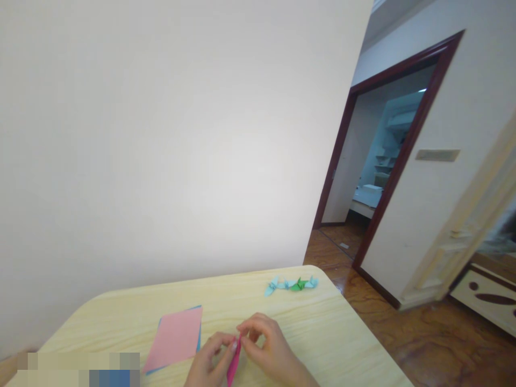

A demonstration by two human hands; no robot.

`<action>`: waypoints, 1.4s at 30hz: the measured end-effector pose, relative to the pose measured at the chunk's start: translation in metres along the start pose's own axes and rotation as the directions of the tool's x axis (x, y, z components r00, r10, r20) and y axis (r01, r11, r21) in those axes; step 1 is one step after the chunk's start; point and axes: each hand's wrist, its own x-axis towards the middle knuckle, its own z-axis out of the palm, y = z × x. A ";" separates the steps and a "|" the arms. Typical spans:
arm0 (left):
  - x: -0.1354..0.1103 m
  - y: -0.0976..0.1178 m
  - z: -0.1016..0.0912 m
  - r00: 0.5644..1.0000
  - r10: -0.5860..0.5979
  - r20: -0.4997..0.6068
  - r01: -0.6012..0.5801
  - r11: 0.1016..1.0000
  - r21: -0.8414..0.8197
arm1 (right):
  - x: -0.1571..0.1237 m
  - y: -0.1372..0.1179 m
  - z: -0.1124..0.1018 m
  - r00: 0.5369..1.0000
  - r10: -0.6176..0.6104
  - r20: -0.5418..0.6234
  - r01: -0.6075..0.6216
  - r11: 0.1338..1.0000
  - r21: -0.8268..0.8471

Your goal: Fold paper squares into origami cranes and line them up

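Observation:
A narrow folded piece of bright pink paper [234, 366] is between my two hands, low in the view over the table. My left hand [212, 359] pinches it near its upper end with thumb and forefinger. From the other side, my right hand [268, 346] has its thumb and fingertips closed at the top tip of the same paper. To the left lies a stack of square paper sheets [175, 338], light pink on top with blue edges showing beneath.
Several folded paper figures, light blue and one green [299, 285], stand in a row near the table's far right corner. The pale wood table [133, 306] meets a white wall behind. Beyond its right edge is a wooden floor [350, 279] and an open doorway.

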 end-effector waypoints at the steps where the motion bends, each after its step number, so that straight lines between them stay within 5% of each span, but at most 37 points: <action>1: -0.001 0.000 0.000 1.000 -0.002 0.013 0.002 1.000 0.003 | 0.000 0.001 0.000 1.000 -0.003 0.007 0.003 1.000 0.006; 19: -0.001 0.005 -0.002 0.995 0.093 -0.044 -0.091 0.995 0.038 | -0.002 0.001 0.002 0.997 -0.071 0.018 0.073 0.988 -0.136; 30: 0.001 0.005 -0.005 1.000 0.030 -0.010 -0.030 1.000 0.007 | -0.003 0.000 0.001 0.979 -0.205 0.009 0.201 0.948 -0.248; 42: 0.003 0.003 -0.002 0.995 -0.015 -0.102 0.012 0.999 -0.038 | -0.006 0.001 0.015 0.917 -0.356 -0.183 0.293 0.908 -0.299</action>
